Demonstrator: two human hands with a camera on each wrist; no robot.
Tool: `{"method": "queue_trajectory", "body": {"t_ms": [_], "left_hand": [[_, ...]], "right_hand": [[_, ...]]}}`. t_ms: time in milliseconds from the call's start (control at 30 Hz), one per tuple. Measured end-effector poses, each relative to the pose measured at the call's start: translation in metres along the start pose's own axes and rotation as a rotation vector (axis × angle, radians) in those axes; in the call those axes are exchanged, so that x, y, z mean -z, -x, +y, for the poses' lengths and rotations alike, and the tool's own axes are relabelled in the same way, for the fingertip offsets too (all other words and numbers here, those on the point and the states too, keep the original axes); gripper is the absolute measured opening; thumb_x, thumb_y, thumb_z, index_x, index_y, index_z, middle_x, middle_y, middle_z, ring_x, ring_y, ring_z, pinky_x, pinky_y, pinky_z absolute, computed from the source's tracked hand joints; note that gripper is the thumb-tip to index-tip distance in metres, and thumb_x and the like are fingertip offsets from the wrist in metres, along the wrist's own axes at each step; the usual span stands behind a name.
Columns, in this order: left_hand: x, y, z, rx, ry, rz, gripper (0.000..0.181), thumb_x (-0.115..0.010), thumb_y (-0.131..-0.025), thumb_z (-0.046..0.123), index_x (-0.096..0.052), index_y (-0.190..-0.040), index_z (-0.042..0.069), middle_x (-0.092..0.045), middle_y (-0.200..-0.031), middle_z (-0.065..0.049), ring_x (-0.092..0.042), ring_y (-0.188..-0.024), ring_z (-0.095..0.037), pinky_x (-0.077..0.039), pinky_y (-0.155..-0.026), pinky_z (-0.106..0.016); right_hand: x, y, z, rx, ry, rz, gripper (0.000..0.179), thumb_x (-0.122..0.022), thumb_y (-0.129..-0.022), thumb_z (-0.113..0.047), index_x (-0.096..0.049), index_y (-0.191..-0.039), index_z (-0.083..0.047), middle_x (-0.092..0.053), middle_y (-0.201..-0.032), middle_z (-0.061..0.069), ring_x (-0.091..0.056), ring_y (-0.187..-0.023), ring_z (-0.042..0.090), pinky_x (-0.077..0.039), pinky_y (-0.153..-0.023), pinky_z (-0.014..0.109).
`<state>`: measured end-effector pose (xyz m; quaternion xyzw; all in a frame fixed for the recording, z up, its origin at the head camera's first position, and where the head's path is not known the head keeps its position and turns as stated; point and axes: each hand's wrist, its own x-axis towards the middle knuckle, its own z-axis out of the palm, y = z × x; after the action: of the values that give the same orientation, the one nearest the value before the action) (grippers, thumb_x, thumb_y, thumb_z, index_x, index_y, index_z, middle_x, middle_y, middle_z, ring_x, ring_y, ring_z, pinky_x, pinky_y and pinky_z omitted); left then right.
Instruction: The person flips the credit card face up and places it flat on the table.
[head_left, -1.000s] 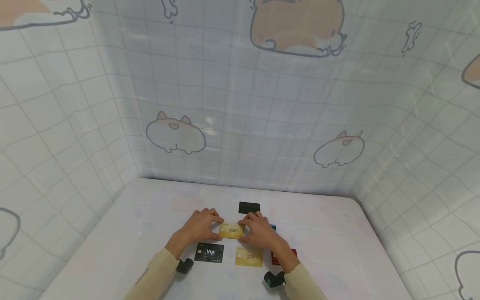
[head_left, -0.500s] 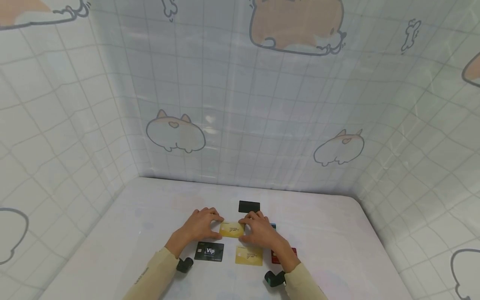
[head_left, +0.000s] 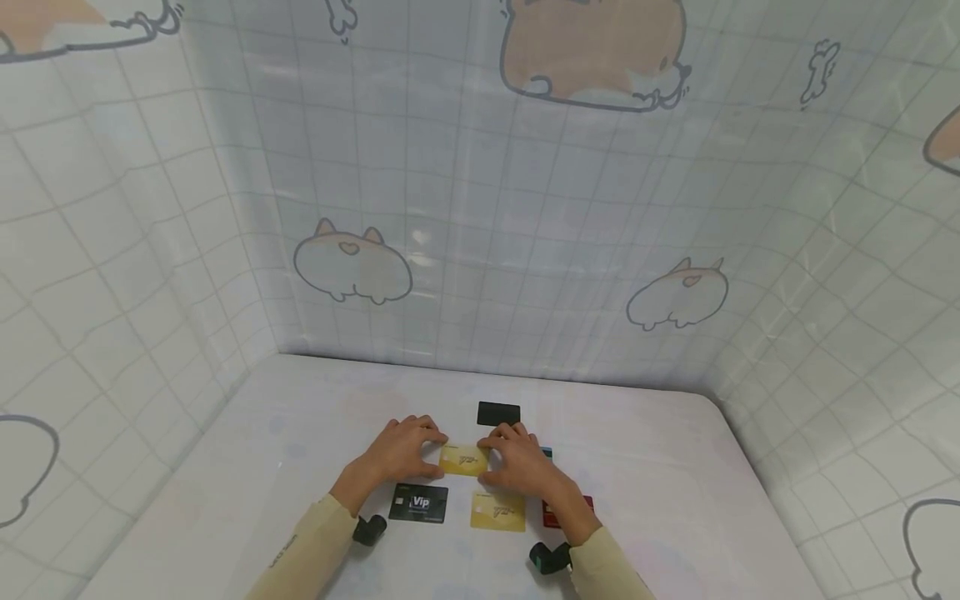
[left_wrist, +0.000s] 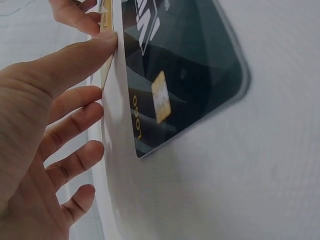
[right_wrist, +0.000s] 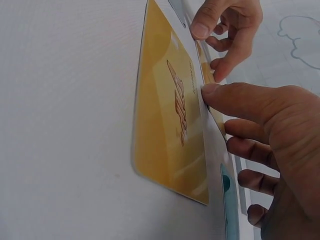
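Observation:
A gold card [head_left: 462,459] lies on the white table between my two hands, its long side running left to right. At its left end, my left hand [head_left: 401,450] holds it between thumb and index finger, one at the near corner, one at the far. My right hand [head_left: 517,460] holds the right end in the same manner. Both hands' other fingers are loosely bent. Nearer to me lie a black Vip card [head_left: 418,503], large in the left wrist view, and a second gold card [right_wrist: 170,115], filling the middle of the right wrist view.
Beyond the hands lies a plain black card [head_left: 498,413]. A blue card [head_left: 547,452] is mostly hidden behind my right hand, and my right forearm covers part of a red card [head_left: 551,518]. Dark devices [head_left: 370,531] sit beside both sleeves. A patterned curtain [head_left: 480,250] encloses the table.

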<state>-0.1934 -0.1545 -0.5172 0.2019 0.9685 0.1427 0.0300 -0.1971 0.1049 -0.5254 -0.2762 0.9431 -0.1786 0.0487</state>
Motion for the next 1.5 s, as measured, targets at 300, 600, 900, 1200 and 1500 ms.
{"method": "queue_trajectory", "body": {"t_ms": [300,600,900,1200,1500], "left_hand": [[0.000,-0.001,-0.001,0.000,0.003,0.001,0.052,-0.087,-0.074,0.047,-0.074,-0.120,0.025,-0.063,-0.117,0.007,-0.057,-0.113,-0.020,-0.043,-0.097,-0.052],[0.000,-0.002,-0.002,-0.004,-0.004,-0.003,0.052,-0.086,-0.075,0.047,-0.074,-0.121,0.024,-0.063,-0.117,0.007,-0.058,-0.112,-0.021,-0.043,-0.096,-0.052],[-0.001,-0.005,-0.003,0.011,-0.006,0.001,0.052,-0.085,-0.076,0.049,-0.074,-0.120,0.026,-0.063,-0.117,0.008,-0.058,-0.113,-0.019,-0.042,-0.097,-0.051],[0.000,-0.016,0.000,-0.067,0.008,0.086,0.052,-0.077,-0.081,0.057,-0.073,-0.122,0.025,-0.063,-0.116,0.008,-0.057,-0.109,-0.018,-0.043,-0.092,-0.047],[-0.001,-0.027,0.020,-0.123,0.003,0.097,0.052,-0.074,-0.085,0.056,-0.070,-0.126,0.024,-0.063,-0.119,0.006,-0.055,-0.110,-0.019,-0.042,-0.092,-0.048]], "right_hand": [[-0.002,-0.001,0.000,-0.012,-0.008,0.001,0.053,-0.079,-0.083,-0.048,-0.068,-0.130,-0.026,-0.056,-0.126,-0.005,-0.043,-0.109,0.017,-0.039,-0.091,0.042],[-0.002,-0.002,0.001,-0.014,-0.021,0.002,0.053,-0.079,-0.082,-0.048,-0.067,-0.129,-0.026,-0.056,-0.126,-0.005,-0.043,-0.109,0.017,-0.039,-0.092,0.044],[-0.002,-0.005,0.004,-0.008,-0.024,-0.003,0.054,-0.078,-0.083,-0.049,-0.067,-0.130,-0.026,-0.057,-0.127,-0.004,-0.044,-0.110,0.018,-0.041,-0.095,0.046],[0.003,-0.003,0.016,0.015,-0.059,0.022,0.056,-0.075,-0.086,-0.048,-0.064,-0.135,-0.024,-0.055,-0.128,-0.004,-0.045,-0.114,0.020,-0.039,-0.099,0.051],[0.004,0.003,0.030,0.009,-0.073,0.060,0.059,-0.073,-0.088,-0.052,-0.061,-0.138,-0.024,-0.055,-0.128,-0.005,-0.044,-0.113,0.018,-0.039,-0.097,0.051]]}}
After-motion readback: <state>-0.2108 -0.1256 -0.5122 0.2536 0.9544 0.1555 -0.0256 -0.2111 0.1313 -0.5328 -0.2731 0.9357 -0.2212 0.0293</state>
